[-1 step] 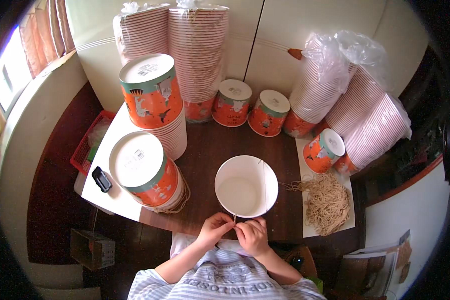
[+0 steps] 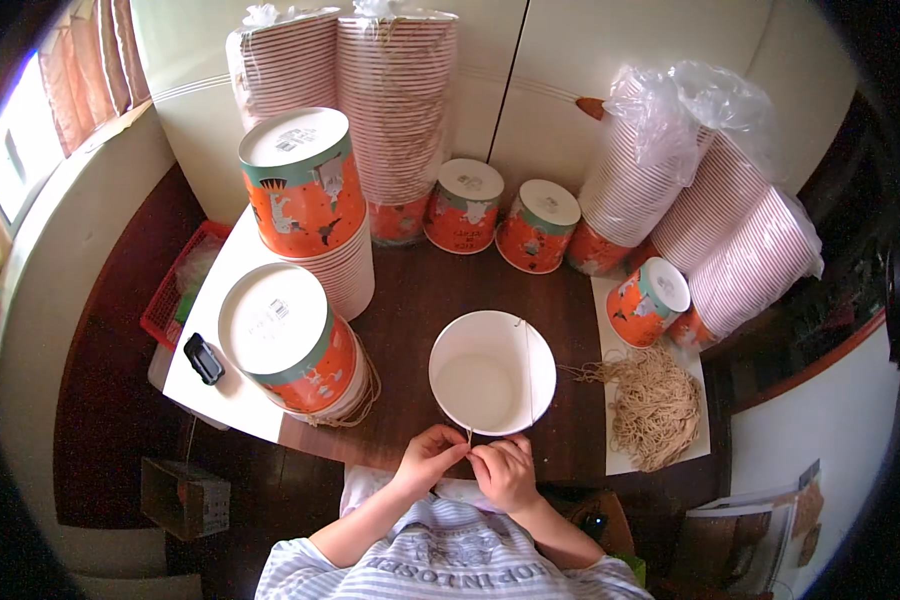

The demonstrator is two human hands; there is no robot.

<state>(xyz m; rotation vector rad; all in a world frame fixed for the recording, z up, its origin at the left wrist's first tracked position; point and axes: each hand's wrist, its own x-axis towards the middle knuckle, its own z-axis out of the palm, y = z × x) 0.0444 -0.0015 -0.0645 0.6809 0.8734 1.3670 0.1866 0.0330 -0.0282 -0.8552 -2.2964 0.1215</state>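
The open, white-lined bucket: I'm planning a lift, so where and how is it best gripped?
Probably at the left rim, coming from the left and above, one side of the pinch inside. The open bucket stands mouth up, so its thin wall is exposed there. The cord crosses the right of the mouth, and the left hand and right hand are at the near edge.
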